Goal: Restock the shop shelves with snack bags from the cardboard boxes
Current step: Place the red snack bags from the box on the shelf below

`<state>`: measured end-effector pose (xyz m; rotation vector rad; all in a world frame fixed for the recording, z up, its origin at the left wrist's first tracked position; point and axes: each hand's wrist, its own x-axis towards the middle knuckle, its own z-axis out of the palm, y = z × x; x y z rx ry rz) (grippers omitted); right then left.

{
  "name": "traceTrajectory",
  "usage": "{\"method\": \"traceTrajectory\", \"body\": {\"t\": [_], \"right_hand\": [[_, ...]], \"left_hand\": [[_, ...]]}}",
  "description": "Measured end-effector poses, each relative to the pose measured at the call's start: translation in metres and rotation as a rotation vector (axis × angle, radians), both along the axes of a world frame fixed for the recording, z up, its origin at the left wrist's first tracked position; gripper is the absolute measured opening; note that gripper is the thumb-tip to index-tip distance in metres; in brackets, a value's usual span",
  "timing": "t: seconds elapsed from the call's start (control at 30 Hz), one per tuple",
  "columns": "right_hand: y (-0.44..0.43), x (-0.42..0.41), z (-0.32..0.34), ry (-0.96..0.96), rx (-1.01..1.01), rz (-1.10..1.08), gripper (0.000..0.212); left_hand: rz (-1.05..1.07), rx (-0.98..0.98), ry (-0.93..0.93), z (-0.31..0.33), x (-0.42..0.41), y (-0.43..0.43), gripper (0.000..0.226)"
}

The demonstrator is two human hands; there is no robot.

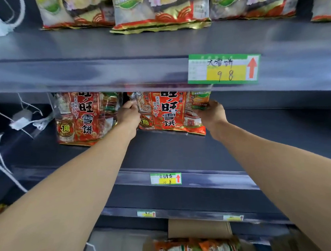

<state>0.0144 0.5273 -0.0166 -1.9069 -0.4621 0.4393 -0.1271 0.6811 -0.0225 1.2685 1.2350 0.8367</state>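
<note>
We see the fingers [131,105] of the left hand [129,115] curled round the upper left edge of a red snack bag [168,113], pinching its crinkled film. The right hand [212,113] grips the opposite upper edge, its fingers folded over the corner and partly hidden behind it. Between the two hands the bag stands upright, its bottom seam touching the middle shelf [171,149] well back from the front lip. Its top is hidden by the rail above. The film is glossy, printed red and gold with large black characters. To its left, across a dark gap, a second bag [79,119] of the same print also stands upright.

On the upper shelf [119,45] we find a row of pale bags [159,11] printed in green and gold, their crimped bottom seams resting on the board. Low down, an open cardboard box [199,228], plain brown with one flap raised, holds orange and white packets [194,247] packed close together.

The shelves are smooth, dark grey-blue metal with clear plastic rails along the front. A green, yellow and white price card [224,68] with a red arrow sits in the upper rail, and a smaller label [165,178] of the same kind sits in the rail below. At the left edge, white tags [22,120] hang on thin wire hooks.
</note>
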Motion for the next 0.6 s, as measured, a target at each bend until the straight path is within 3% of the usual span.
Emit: {"method": "traceTrajectory", "body": {"t": [0.27,0.43,0.6], "right_hand": [[0.027,-0.004,-0.007,0.058,-0.059,0.064,0.026],[0.026,-0.005,-0.007,0.055,-0.09,0.09,0.043],[0.017,-0.007,-0.013,0.034,-0.273,0.102,0.053]], "left_hand": [[-0.052,0.014,0.061,-0.007,-0.001,0.021,0.04],[-0.1,0.017,0.098,-0.008,-0.003,0.023,0.043],[-0.147,-0.021,0.154,-0.004,-0.011,0.002,0.061]]}}
